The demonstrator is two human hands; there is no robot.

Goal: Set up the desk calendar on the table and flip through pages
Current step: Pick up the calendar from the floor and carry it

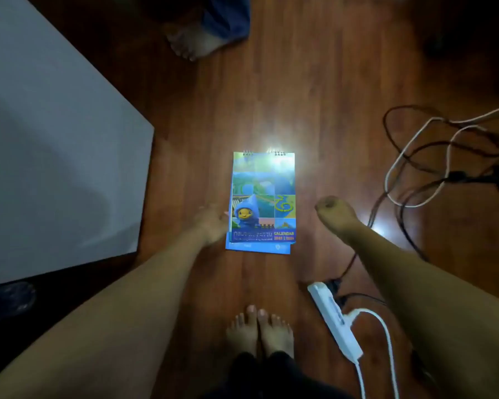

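A spiral-bound desk calendar (263, 200) lies flat on the wooden floor, its blue and green cover with a cartoon figure facing up and the wire binding at the far end. My left hand (212, 224) reaches down to the calendar's left edge near its lower corner and touches it; a grip cannot be made out. My right hand (333, 210) hangs just right of the calendar, apart from it, fingers curled in with nothing visible in them.
A grey table (55, 145) fills the left side. A white power strip (336, 319) and tangled cables (432, 156) lie on the floor to the right. My bare feet (260, 329) stand below the calendar. Another person's foot (190, 43) is at the top.
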